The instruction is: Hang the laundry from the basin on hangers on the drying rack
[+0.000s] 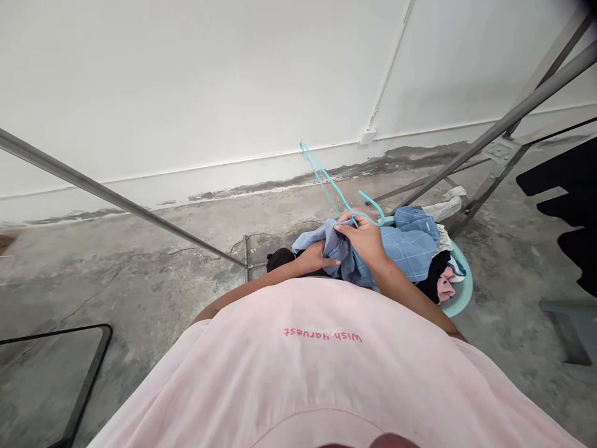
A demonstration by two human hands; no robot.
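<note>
A light-blue garment with a pale grid pattern (410, 254), perhaps a shirt, spreads across the top of a heap of clothes in front of my body. My left hand (317, 256) is closed on a bunched part of it. Close by on the right, my right hand (366, 238) grips a turquoise clothes hanger (329, 177) together with the edge of the cloth. The hanger tilts away toward the wall, its hook by my right hand. Part of the hanger is hidden behind the cloth and fingers.
Under the garment, a light-green basin (461, 298) holds dark, pink and white clothes. Grey metal poles (121, 202) of a rack slope on both sides. Black clothing (564, 205) hangs at the right. A black frame (91, 379) is at lower left; a white wall (186, 81) stands ahead.
</note>
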